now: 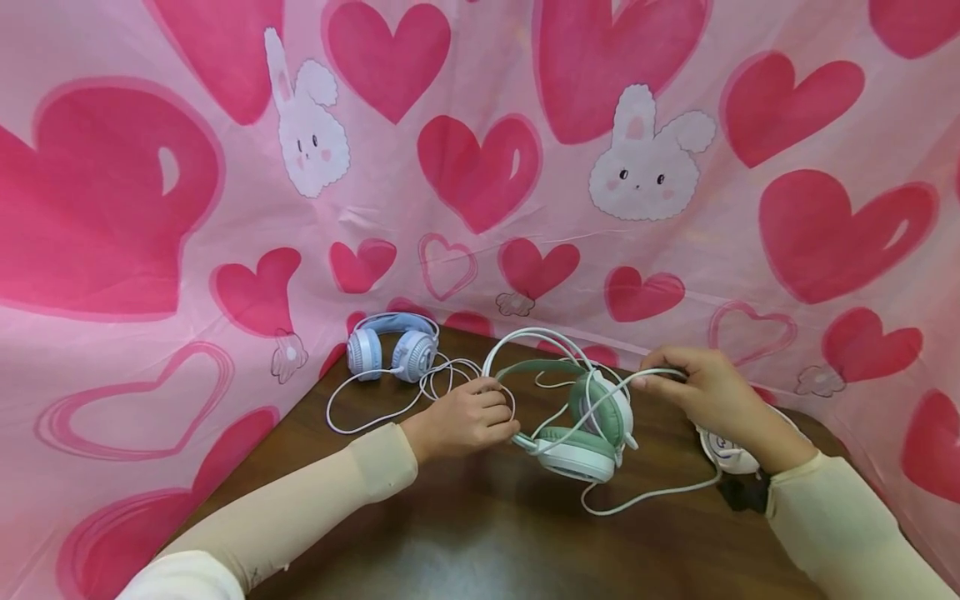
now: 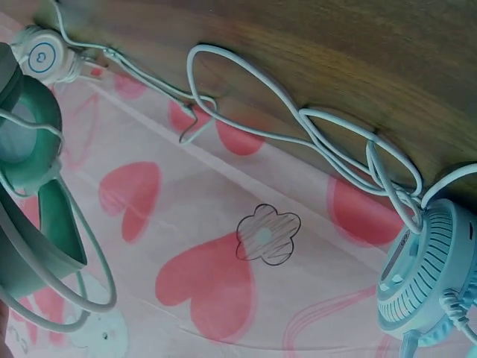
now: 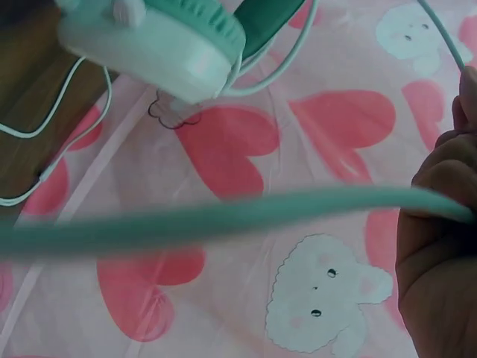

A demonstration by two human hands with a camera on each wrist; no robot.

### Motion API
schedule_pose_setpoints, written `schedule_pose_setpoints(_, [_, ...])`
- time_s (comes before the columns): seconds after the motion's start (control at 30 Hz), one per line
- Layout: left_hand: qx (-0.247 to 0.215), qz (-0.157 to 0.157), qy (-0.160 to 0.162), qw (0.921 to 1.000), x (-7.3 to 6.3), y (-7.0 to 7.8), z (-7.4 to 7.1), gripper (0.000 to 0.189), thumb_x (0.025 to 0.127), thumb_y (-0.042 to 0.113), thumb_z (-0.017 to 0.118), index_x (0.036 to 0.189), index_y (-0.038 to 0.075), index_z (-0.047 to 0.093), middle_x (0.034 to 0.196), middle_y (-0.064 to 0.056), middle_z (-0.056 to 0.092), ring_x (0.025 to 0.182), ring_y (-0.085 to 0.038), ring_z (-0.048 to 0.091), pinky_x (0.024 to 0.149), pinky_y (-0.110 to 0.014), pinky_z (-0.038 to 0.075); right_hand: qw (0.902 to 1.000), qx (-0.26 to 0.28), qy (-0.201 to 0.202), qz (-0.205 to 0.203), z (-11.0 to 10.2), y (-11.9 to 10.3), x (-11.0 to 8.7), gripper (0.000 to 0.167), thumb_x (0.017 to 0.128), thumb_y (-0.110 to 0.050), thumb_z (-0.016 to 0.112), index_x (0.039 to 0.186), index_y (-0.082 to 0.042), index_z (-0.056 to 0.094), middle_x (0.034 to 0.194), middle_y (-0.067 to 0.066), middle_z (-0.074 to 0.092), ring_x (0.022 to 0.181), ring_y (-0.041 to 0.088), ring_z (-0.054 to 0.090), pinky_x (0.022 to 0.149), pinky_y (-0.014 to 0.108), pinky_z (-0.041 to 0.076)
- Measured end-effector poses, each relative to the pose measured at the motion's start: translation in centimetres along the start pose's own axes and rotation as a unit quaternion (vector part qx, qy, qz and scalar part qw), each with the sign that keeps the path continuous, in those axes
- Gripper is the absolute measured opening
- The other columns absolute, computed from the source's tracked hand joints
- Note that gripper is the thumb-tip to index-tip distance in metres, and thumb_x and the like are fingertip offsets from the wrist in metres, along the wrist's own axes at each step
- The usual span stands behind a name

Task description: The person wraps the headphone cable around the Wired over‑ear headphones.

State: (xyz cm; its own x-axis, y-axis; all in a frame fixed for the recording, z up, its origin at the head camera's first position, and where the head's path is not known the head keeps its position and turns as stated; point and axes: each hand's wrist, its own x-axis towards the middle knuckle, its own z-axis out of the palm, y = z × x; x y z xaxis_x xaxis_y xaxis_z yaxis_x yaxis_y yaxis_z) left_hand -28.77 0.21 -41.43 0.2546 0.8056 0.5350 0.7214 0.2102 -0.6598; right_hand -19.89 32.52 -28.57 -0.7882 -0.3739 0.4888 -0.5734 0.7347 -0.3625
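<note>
from my head: my left hand (image 1: 465, 419) grasps the green headset (image 1: 576, 457) by its band, fingers curled round the end at my side. the headset hangs in front of me over the table (image 1: 480, 550), tilted, one cup low and the other standing up behind it. my right hand (image 1: 705, 396) pinches its cable (image 1: 617, 389) between thumb and fingers, up and to the right of the cups; slack crosses in front of them. at the back left, the blue headset (image 1: 415, 354) stands on the table near the cloth (image 1: 480, 258), its wire (image 1: 367, 427) looped beside it. a white cup (image 1: 727, 454) sits by my right wrist, partly hidden, so i can't fairly say what it belongs to.

from my left wrist: the green headset fills the left edge, with loops of cable round its band. the blue headset shows one ribbed cup at the lower right, its wire twisted along the table. my left fingers are too far out of this view to judge here.

from my right wrist: my fingers are curled tight on the cable, which runs blurred across the middle, with another length rising above my knuckles. the green headset is at the upper left, well apart from this hand.
</note>
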Motion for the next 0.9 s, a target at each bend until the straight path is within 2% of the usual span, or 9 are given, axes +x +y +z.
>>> schedule_pose_setpoints(0.13, [-0.008,0.006,0.001,1.0000,0.0,0.2,-0.3,0.027,0.099,0.012,0.047,0.098,0.017,0.074,0.088,0.004,0.069,0.084,-0.013,0.063,0.092,-0.038,0.047,0.9986,0.011,-0.026,0.045,-0.2,0.9,0.7,0.008,0.085,-0.021,0.076,0.089,-0.020,0.070,0.064,-0.003,0.052,0.056,0.013,0.045,0.050,0.027,0.040])
schedule_pose_setpoints(0.3, [-0.021,0.033,0.027,0.9989,0.2,0.6,-0.4,0.024,0.099,0.011,0.049,0.099,0.016,0.072,0.087,0.005,0.068,0.084,-0.015,0.063,0.092,-0.040,0.047,0.9937,0.049,-0.049,0.088,0.0,2.1,1.2,0.014,0.087,-0.026,0.074,0.094,-0.016,0.068,0.061,-0.001,0.045,0.049,0.014,0.042,0.044,0.029,0.039])
schedule_pose_setpoints(0.47, [-0.026,0.067,0.069,0.9950,0.9,0.8,-0.5,0.020,0.097,0.006,0.052,0.093,0.014,0.070,0.081,0.005,0.065,0.079,-0.016,0.061,0.089,-0.039,0.049,0.9956,0.050,-0.043,0.066,0.3,3.0,1.3,0.015,0.086,-0.022,0.075,0.096,-0.014,0.067,0.074,-0.001,0.056,0.065,0.014,0.048,0.055,0.026,0.043])
schedule_pose_setpoints(0.6, [-0.027,0.083,0.093,0.9919,2.1,0.8,-1.9,0.016,0.094,0.005,0.057,0.088,0.013,0.070,0.080,0.004,0.065,0.076,-0.014,0.061,0.085,-0.035,0.051,0.9952,0.049,-0.046,0.072,0.3,3.6,1.2,0.013,0.087,-0.021,0.074,0.097,-0.016,0.067,0.080,0.002,0.062,0.070,0.015,0.051,0.059,0.025,0.046])
schedule_pose_setpoints(0.77, [-0.032,0.080,0.095,0.9918,2.9,0.6,-3.6,0.012,0.094,0.006,0.060,0.090,0.012,0.069,0.081,0.004,0.066,0.077,-0.013,0.062,0.085,-0.034,0.051,0.9951,0.032,-0.046,0.082,0.1,4.3,1.0,0.014,0.087,-0.024,0.073,0.097,-0.016,0.068,0.081,0.002,0.064,0.071,0.015,0.051,0.060,0.025,0.045])
schedule_pose_setpoints(0.9, [-0.029,0.079,0.092,0.9922,2.8,0.6,-3.6,0.004,0.090,0.009,0.066,0.091,0.012,0.068,0.083,0.003,0.067,0.078,-0.014,0.063,0.086,-0.035,0.051,0.9960,0.030,-0.034,0.077,0.2,5.1,0.7,0.013,0.086,-0.021,0.075,0.093,-0.013,0.069,0.074,-0.001,0.062,0.067,0.012,0.051,0.058,0.024,0.044])
